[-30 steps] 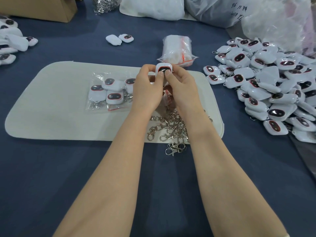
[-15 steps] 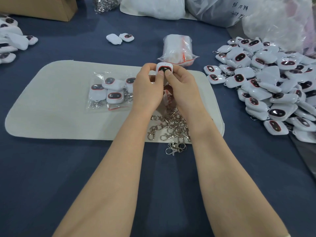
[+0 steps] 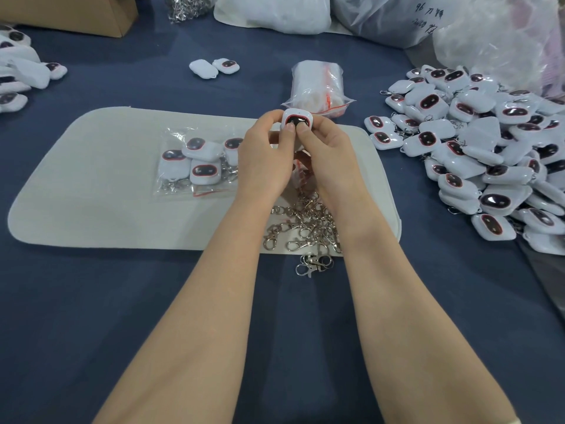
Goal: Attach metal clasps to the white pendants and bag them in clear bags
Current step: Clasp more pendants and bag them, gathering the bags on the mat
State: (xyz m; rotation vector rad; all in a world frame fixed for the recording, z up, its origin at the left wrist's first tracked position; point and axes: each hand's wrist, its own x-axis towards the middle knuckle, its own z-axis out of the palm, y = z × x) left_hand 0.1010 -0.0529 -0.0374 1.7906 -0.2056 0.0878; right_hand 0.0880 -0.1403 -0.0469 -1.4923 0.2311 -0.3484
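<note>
A white pendant (image 3: 297,116) with a dark, red-rimmed window is held up above the pale mat (image 3: 91,191). My left hand (image 3: 265,157) and my right hand (image 3: 328,157) both pinch it, thumbs pressing on its face. Below my wrists a heap of metal clasps (image 3: 305,224) lies on the mat's front edge. To the left a clear bag (image 3: 195,166) holds several pendants with clasps. A small bag with red trim (image 3: 301,169) shows between my palms, mostly hidden.
A big pile of white pendants (image 3: 477,154) covers the right side of the blue table. A pack of clear bags (image 3: 318,84) lies behind my hands. Two loose pendants (image 3: 214,67) sit farther back, more pendants (image 3: 18,71) at far left, a cardboard box (image 3: 70,10) beyond.
My hands stay together on the pendant; my thumbs have shifted slightly on its face. Nothing else has moved.
</note>
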